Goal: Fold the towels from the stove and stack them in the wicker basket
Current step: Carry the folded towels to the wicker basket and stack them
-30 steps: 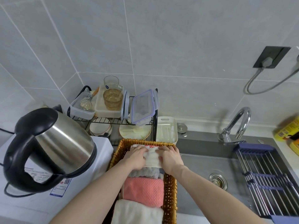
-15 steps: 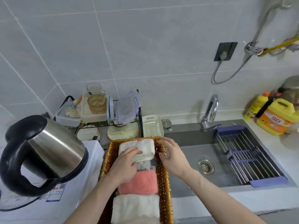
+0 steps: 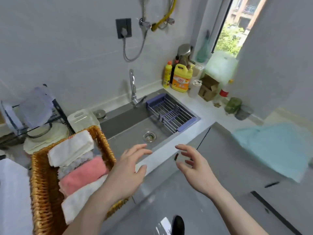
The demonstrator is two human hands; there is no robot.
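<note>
Both the left hand (image 3: 126, 173) and right hand (image 3: 194, 168) hover empty, grip wide, at frame centre; take the pale blue towel (image 3: 274, 150) at right by two corners, fold it flat, then lay it in the woven wicker basket (image 3: 42, 184) at lower left.

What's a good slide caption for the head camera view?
Both hands, left and right, hover empty beside the wicker basket of folded towels.

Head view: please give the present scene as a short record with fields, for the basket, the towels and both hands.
basket: wicker basket left of the sink
in basket: white towel, grey towel, pink towel, second white towel, all folded
left hand: open, holding nothing
right hand: open, holding nothing
unfolded: light blue towel, far right
</note>
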